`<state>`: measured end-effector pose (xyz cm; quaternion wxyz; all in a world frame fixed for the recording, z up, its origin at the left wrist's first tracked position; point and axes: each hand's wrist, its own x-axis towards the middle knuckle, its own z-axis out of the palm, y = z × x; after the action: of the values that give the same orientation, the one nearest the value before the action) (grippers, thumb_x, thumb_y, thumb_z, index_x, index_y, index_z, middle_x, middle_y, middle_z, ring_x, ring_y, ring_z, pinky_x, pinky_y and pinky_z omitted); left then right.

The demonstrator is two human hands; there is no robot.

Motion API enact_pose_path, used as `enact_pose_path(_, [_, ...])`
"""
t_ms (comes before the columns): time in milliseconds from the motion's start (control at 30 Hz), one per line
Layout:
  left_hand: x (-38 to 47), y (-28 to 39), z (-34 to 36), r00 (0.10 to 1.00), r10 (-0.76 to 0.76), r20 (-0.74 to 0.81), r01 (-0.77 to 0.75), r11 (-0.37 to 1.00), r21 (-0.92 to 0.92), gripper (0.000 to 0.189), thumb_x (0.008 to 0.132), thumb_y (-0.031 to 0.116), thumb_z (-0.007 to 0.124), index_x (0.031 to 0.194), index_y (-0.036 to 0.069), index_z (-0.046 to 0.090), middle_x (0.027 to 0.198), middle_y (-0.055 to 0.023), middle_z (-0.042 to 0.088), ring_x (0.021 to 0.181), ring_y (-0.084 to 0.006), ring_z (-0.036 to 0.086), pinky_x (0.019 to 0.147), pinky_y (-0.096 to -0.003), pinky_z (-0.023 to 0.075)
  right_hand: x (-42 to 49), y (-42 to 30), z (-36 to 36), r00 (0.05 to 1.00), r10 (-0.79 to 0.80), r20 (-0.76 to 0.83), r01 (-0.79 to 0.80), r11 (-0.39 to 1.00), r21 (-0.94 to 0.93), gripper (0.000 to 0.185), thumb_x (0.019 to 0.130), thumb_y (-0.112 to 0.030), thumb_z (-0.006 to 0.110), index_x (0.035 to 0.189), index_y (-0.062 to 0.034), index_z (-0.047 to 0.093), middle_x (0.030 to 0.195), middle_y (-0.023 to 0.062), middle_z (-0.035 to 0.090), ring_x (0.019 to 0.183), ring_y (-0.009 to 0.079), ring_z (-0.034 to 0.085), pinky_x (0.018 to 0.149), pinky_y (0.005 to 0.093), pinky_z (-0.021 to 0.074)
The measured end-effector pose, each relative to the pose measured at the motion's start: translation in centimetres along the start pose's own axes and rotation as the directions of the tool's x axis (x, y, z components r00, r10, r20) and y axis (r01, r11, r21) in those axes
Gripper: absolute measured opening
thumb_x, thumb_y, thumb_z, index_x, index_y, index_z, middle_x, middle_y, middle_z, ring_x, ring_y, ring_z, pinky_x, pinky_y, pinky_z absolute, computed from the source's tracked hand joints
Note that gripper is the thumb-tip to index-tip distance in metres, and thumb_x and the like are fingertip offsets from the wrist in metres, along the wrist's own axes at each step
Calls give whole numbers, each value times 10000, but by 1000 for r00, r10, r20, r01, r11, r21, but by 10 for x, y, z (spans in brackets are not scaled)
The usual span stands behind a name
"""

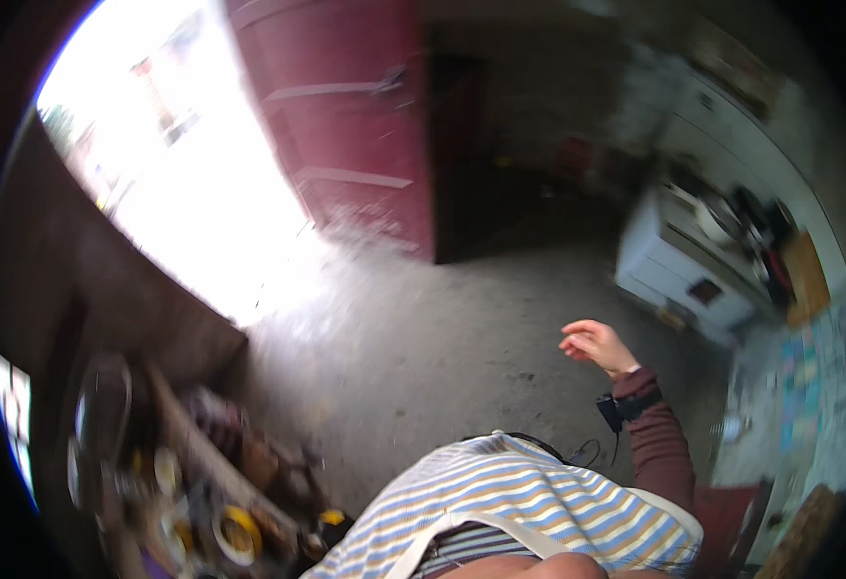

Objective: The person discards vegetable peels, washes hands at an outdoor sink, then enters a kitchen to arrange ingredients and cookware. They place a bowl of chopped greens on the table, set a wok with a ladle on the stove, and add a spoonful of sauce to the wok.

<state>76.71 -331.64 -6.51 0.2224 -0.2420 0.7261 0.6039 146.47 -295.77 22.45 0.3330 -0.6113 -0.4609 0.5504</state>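
My right hand (596, 346) hangs in the air over the bare concrete floor (423, 340), holding nothing, with its fingers loosely curled and a little apart. On the maroon sleeve (658, 449), a black strap (640, 402) carries a small black device (609, 412) from which a thin cable runs down. My left hand is out of view. Before me stands a dark red door (343, 137), swung open beside a bright doorway (198, 188). A striped knit top (524, 492) covers my torso.
At right, a white-tiled stove counter (690, 282) bears a pan (716, 221), dark cookware and a wooden board (806, 279). A cluttered table (205, 449) at lower left holds tape rolls (237, 534) and other blurred items. A light bulb (734, 428) is near the right wall.
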Motion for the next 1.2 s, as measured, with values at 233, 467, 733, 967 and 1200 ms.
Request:
enact_pose_path(233, [-61,-34,213,964,-66,258,-22,945,325,523,873,540,576,1191,125,570,1105,-42,657,903,-184,665,675,-301,516,72,-1,-104,988,-147,53,138,979,148,203,987,-178,589,1141,-56,638,957,46,695,841,98,645,728,233,516])
enact_pose_path(467, [-117,-19,462,786,-84,612,-73,971,226,238,914,310,626,981,81,620,929,-84,698,700,-166,646,504,-283,481,206,-31,-184,962,-239,129,206,952,226,183,994,-122,561,1130,-37,649,950,54,692,841,112,649,757,245,533])
enact_pose_path(733, [-330,-54,804,434,-198,879,-186,935,302,193,969,176,553,1118,54,542,893,-111,700,704,-191,675,536,-273,504,327,-81,-304,967,-97,-235,171,931,324,209,1008,-170,542,1128,-23,629,920,81,687,784,124,646,727,253,541])
enact_pose_path(967, [-586,-64,978,-148,-306,940,-599,784,161,272,1012,224,532,1200,36,590,984,-71,703,845,-158,668,746,-266,526,463,-92,-418,924,-88,-372,261,857,445,239,983,-261,592,1118,-68,631,890,29,624,806,132,585,689,280,478])
enact_pose_path(1200, [-673,-64,1070,-153,-225,962,-582,808,96,312,1019,243,537,1218,5,573,1038,-94,688,930,-177,648,819,-288,527,758,-168,-500,963,-188,-192,262,810,525,315,990,-287,593,1219,-71,603,989,57,658,884,141,625,727,290,511])
